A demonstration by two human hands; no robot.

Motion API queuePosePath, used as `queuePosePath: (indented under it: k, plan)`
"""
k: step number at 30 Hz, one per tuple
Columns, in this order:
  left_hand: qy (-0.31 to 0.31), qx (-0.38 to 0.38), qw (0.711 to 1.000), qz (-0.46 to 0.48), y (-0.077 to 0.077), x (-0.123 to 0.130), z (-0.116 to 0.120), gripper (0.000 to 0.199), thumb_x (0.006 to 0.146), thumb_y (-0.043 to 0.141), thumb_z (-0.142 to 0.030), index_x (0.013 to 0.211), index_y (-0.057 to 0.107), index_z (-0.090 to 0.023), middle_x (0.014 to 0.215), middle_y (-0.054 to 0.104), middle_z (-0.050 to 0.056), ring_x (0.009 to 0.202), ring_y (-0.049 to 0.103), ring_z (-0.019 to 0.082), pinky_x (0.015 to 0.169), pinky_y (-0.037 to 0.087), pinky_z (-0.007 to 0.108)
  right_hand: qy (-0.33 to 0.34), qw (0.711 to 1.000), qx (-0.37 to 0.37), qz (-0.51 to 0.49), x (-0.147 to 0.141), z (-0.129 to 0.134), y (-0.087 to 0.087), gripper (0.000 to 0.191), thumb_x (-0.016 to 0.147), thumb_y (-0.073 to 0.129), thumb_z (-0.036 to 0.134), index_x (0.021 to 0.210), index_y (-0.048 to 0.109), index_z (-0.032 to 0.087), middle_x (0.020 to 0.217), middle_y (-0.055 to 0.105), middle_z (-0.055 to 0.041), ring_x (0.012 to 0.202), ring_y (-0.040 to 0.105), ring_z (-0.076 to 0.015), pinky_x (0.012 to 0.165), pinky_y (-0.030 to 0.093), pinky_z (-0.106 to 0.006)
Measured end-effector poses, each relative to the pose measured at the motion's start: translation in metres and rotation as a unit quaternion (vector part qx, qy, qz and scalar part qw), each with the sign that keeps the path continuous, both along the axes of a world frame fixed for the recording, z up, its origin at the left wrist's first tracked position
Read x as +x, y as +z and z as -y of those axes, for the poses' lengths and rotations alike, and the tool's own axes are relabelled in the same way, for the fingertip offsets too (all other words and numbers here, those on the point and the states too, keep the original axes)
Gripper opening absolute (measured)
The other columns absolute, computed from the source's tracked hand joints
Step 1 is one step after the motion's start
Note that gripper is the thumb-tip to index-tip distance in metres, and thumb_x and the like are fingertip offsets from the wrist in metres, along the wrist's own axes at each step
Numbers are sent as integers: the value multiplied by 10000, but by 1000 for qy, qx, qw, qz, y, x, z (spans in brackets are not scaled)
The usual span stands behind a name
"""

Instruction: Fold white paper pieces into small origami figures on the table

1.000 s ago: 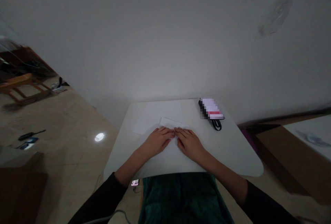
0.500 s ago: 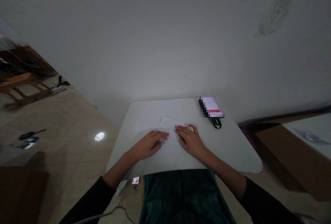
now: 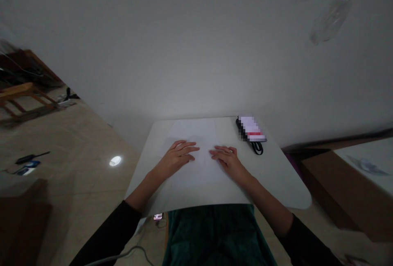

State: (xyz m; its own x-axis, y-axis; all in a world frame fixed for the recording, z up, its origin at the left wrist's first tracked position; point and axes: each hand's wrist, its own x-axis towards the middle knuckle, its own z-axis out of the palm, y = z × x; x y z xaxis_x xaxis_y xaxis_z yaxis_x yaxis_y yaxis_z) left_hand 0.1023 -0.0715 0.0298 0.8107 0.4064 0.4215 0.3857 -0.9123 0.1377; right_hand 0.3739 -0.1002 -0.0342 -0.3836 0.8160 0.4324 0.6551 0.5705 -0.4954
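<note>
Left hand [image 3: 177,157] | right hand [image 3: 229,160] | both open, lying flat on white paper [image 3: 202,167], grasping nothing | risk: uneven pressure could slide it across the white table [image 3: 276,184]

On the white table [image 3: 276,184]: a sheet of paper [image 3: 202,167], edges lost against the tabletop; at the far right corner, a pixel-blurred packet [image 3: 250,128], unreadable. Left of the table, a dark floor object [image 3: 32,158], too small to tell.

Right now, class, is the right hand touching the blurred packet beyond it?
Apart. The head view shows a plain gap of white surface between the right hand and the blurred packet.
</note>
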Motion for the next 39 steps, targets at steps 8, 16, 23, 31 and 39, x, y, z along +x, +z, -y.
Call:
queuePosePath:
  k: [8,16,23,31,39]
  plan:
    - [57,-247,965,63,-14,25,24,241,959,487,-336,979,672,-182,935,706,48,854,655,148,791,509,271,57,992,72,87,-2,24,1,314,865,509,33,1124,653,137,1207,671,-138,1200,571,-249,968,460,-447]
    - [164,-360,904,161,-29,37,3,308,805,676,-431,679,677,-150,917,595,49,635,547,99,592,470,246,66,994,48,72,-4,50,15,450,897,411,52,1330,513,122,1258,629,-171,1216,568,-241,1000,511,-446]
    - [200,-344,907,134,-29,45,0,283,801,669,-387,646,660,-149,828,582,33,618,522,103,571,431,248,99,990,46,84,0,54,16,411,895,441,67,1290,551,102,1277,608,-175,1287,502,-254,1049,477,-443]
    - [224,-340,908,96,-28,49,-5,241,789,678,-348,653,660,-149,788,594,28,580,515,97,541,408,245,92,992,38,76,0,55,15,423,890,439,79,1295,552,121,1291,603,-170,1293,498,-250,1050,468,-460]
    - [244,-339,900,129,-29,52,-3,266,792,671,-382,653,665,-154,783,603,37,607,543,115,558,434,255,104,991,43,77,1,57,13,428,890,449,68,1296,564,141,1327,584,-160,1328,463,-239,1071,450,-449]
